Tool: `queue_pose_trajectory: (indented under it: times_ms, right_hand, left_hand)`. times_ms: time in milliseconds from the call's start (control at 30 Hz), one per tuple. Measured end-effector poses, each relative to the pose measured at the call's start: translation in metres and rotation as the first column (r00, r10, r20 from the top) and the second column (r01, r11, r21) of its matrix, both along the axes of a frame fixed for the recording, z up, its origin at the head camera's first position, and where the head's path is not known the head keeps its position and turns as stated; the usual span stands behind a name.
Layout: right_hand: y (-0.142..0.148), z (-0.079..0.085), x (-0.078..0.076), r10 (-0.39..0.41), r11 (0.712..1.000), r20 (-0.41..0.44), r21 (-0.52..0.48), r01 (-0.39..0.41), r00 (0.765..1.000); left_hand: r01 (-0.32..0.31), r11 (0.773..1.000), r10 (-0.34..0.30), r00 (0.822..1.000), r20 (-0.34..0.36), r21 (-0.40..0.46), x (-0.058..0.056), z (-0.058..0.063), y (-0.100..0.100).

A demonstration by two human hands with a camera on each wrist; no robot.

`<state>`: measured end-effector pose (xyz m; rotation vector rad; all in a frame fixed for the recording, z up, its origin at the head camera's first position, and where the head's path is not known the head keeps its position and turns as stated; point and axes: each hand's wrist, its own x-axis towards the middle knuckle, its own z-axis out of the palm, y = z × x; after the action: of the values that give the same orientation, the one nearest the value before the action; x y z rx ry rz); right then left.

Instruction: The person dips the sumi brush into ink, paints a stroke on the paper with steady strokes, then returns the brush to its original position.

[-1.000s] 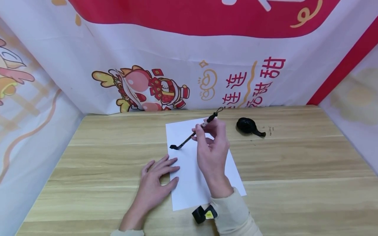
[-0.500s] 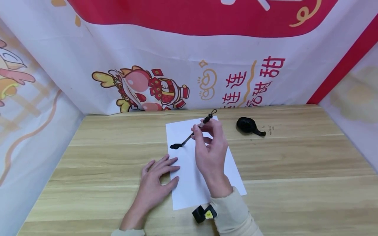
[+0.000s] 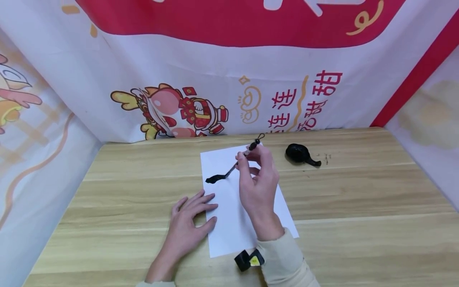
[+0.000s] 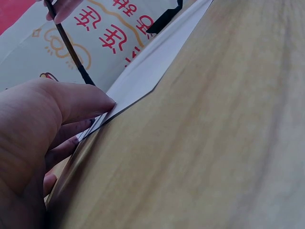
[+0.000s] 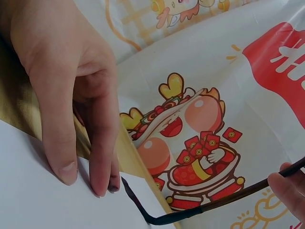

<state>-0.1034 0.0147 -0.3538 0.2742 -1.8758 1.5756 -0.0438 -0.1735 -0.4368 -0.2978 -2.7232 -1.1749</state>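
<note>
A writing brush [image 3: 231, 170] with a dark handle and a cord loop at its top is pinched between the thumb and fingers of my right hand [image 3: 259, 185]. Its wet black bristles [image 5: 135, 198] bend against a white sheet of paper [image 3: 231, 223]. A thick black ink stroke [image 3: 214, 179] runs from near the sheet's left edge to the brush tip. My left hand [image 3: 190, 219] lies with spread fingers across the paper's left edge. In the left wrist view, the thumb [image 4: 90, 102] rests at the sheet's edge, and the brush stands beyond it.
A round black vessel with a short handle [image 3: 298, 153] stands right of the paper, with small dark marks [image 3: 326, 159] on the wooden table [image 3: 358, 187] beside it. A small black block with a yellow label [image 3: 254, 260] is by my right wrist. Printed cloth [image 3: 201, 52] encloses the table.
The brush tip has moved rightward over the paper, and the black stroke behind it has grown longer. My left hand has stayed in place.
</note>
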Motion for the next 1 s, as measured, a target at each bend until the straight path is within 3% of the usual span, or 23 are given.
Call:
queue_pose_trajectory:
  times_ms: [1000]
  right_hand:
    - [0.022, 0.001, -0.007, -0.109, 0.993, 0.005, -0.047, 0.109, 0.994]
  left_hand:
    - [-0.007, 1.0, 0.007, 1.0, -0.009, -0.003, 0.003, -0.004, -0.001]
